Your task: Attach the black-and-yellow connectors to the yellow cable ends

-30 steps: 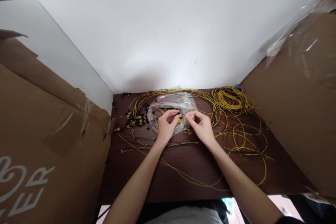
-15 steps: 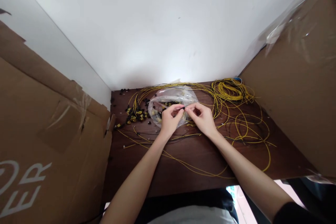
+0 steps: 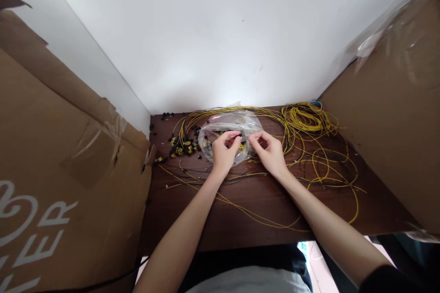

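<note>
My left hand (image 3: 224, 150) pinches a small black part (image 3: 239, 135) between thumb and fingertips, above a clear plastic bag (image 3: 206, 139). To its right, my right hand (image 3: 268, 150) is closed in a pinch on a thin dark wire (image 3: 244, 137) that runs toward the black part. Whether the wire enters the part is too small to tell. Inside the bag lie small black and yellow pieces, partly hidden by my hands. A cluster of yellow and black connectors (image 3: 184, 146) lies left of the bag, on the ends of yellow wires.
On the brown tabletop (image 3: 240, 238) a coil of yellow wire (image 3: 304, 118) lies at the back right, with loose wires (image 3: 323, 169) in front. Cardboard (image 3: 103, 210) stands at the left, a cardboard box (image 3: 395, 123) at the right. A white wall (image 3: 220, 46) closes the back.
My hands have moved slightly apart, and a short length of wire now shows between them. The whole view has shifted a little.
</note>
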Demonstrator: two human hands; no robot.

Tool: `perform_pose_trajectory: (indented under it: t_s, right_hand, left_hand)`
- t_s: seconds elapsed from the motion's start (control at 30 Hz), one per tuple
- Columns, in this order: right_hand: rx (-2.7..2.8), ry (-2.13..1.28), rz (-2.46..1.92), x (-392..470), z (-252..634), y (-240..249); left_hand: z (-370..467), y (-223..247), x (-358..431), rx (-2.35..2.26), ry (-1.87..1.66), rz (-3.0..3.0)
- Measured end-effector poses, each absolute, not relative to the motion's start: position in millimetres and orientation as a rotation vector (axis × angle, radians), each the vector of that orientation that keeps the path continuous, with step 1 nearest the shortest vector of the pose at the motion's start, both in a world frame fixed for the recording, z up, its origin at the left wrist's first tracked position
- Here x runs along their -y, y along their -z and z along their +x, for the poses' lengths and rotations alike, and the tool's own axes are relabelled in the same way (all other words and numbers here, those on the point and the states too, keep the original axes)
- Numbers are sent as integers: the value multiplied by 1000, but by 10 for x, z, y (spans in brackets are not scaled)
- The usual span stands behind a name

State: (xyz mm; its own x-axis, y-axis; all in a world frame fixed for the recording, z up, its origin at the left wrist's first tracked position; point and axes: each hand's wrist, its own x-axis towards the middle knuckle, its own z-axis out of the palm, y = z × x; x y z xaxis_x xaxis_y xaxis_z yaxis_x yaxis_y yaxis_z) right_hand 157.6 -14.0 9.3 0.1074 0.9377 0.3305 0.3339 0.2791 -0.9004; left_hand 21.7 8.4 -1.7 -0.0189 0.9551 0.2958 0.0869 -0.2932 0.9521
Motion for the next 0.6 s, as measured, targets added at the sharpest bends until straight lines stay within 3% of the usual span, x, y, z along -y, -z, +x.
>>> perform_pose_trajectory:
  t_s: [0.27, 0.6]
  right_hand:
    - [1282, -974, -1085, 132, 1558, -107]
    - [1200, -1063, -1088, 171, 1533, -159]
  left_hand:
    - [225, -86, 24, -1145, -1440, 1812]
    - [124, -267, 88, -1185, -1242, 2131]
